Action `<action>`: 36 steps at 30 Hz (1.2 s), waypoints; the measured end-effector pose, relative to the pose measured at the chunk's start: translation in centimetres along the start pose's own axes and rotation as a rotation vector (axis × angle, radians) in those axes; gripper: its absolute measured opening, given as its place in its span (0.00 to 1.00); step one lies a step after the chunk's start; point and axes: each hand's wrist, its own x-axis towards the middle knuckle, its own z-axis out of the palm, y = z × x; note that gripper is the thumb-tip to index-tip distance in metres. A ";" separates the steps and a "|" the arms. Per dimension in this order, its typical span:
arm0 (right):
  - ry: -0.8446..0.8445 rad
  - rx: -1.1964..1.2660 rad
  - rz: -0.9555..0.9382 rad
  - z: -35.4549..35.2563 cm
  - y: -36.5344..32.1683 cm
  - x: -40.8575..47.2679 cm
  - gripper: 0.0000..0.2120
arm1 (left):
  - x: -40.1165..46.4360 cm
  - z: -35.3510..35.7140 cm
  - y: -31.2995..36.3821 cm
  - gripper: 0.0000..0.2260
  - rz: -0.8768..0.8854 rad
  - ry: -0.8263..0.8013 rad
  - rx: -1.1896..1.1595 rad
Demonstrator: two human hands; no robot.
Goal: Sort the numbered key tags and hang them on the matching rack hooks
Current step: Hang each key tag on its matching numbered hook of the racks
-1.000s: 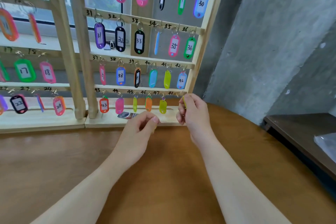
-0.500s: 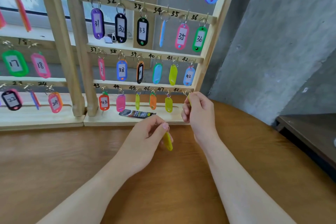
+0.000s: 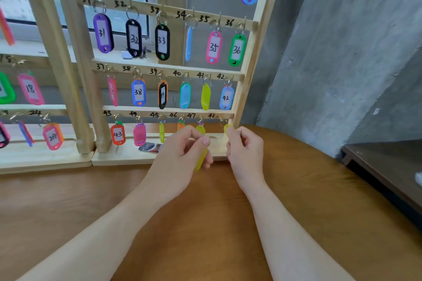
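Comparing with half a second back: left hand point(image 3: 180, 155) has come up and closer to the wooden rack point(image 3: 247, 70), now just in front of its base board under hook 47, where before it sat lower over the table point(image 3: 205, 223); it pinches a yellow key tag point(image 3: 201, 161) between thumb and fingertips, tag hanging below the fingers and partly covered by them. Right hand point(image 3: 245, 150) has hardly shifted, at the rack's lower right corner, fingers curled and pinching a second yellow tag point(image 3: 227, 127) that hangs by its ring on hook 48 point(image 3: 222, 118). Only the top of that tag shows, its number hidden. Held tag's face is edge-on and motion-blurred, number unreadable. Tag 47 point(image 3: 200, 129) and the orange tag on 46 point(image 3: 181, 125) are partly behind the left hand. Rack's top row is cut off by the frame edge; tags 34, 40, 41, 44, 45 are turned so no numbers read. A small dark packet point(image 3: 149, 147) lies on the rack base, half hidden by the left hand. Tags are glossy oval plastic with white paper inserts and metal split rings; rack is pale unfinished wood with handwritten black numbers; table is brown wood grain; wall right of the rack is rough grey concrete.
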 end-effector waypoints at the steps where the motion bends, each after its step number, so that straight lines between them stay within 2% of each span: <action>1: 0.020 0.003 -0.010 -0.2 0.0 0.0 0.22 | 0.7 0.3 0.1 0.09 0.016 0.015 0.022; 4: 0.049 0.004 -0.013 -0.5 0.3 0.1 0.21 | 2.3 1.3 0.3 0.08 0.037 0.045 0.043; 8: 0.064 0.006 0.043 -0.5 0.9 0.5 0.15 | 3.6 2.3 0.5 0.09 0.113 0.078 0.215; 14: 0.063 0.009 0.068 -0.7 1.1 0.6 0.10 | 4.5 3.4 0.8 0.06 0.189 0.183 0.266; 25: 0.069 0.011 0.063 -0.7 1.2 0.8 0.08 | 5.3 4.4 1.5 0.08 0.063 0.305 0.368; 36: 0.072 0.017 0.065 -0.8 1.2 0.8 0.09 | 3.9 4.0 0.4 0.05 0.014 0.304 0.365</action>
